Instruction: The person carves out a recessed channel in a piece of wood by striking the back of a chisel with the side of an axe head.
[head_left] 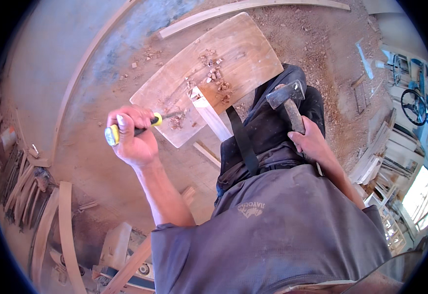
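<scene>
My left hand [134, 134] is closed round the yellow and black handle of a chisel [156, 119]. Its blade points right, over the near left part of a wide wooden board [259, 46]. In my right hand [313, 142] is the wooden handle of a hammer [295, 113], its dark metal head above my thigh. A squared wooden piece [213, 117] lies on the board and reaches back toward my lap, its far end pale and cut. Wood chips [214, 73] are scattered beyond that end. A dark strap [241, 134] runs from the board's near edge to my lap.
Long curved wooden strips [84, 63] lie on the dusty floor at the left and far side. Stacked wood offcuts [25, 191] are at the left. A machine part [143, 268] stands low left. On the right are a black handwheel [414, 107] and piled boards [375, 149].
</scene>
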Tool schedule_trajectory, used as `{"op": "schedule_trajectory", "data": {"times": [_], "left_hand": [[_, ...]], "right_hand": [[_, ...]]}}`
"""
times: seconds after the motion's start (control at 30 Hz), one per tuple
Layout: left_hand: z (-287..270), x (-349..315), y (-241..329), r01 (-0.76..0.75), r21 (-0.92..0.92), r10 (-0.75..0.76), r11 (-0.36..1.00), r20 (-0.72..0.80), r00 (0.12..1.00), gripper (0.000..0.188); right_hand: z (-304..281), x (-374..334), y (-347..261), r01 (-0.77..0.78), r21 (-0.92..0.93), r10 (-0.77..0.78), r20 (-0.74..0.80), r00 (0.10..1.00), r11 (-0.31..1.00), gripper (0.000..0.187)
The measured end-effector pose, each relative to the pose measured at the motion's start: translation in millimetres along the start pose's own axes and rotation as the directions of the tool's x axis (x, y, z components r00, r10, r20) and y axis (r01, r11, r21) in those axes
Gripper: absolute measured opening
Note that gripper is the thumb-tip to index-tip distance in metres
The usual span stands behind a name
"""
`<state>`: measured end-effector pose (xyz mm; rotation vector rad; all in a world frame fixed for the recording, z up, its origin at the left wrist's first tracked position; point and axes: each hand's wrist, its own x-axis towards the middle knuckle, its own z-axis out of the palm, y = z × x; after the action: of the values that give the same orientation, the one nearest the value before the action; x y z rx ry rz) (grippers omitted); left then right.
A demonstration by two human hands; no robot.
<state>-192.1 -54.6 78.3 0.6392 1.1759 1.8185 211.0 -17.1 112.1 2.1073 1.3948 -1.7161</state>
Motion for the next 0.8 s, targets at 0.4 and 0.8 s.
{"op": "schedule_trajectory", "data": {"times": [0.4,0.8], "left_hand": [[5,8,-22,-0.018,0.059,0.020,0.998,-0.027,0.999,0.027],[25,19,-27,-0.062,-0.088,0.058,0.994,-0.050,0.997,0.018]], "right_hand": [[21,-8,-20,-0.037,-0.143,0.039,0.011,0.999,0.989,0.030],[23,-10,-18,-0.017,-0.198,0.014,-0.017,1.000,0.980,0.037]]}}
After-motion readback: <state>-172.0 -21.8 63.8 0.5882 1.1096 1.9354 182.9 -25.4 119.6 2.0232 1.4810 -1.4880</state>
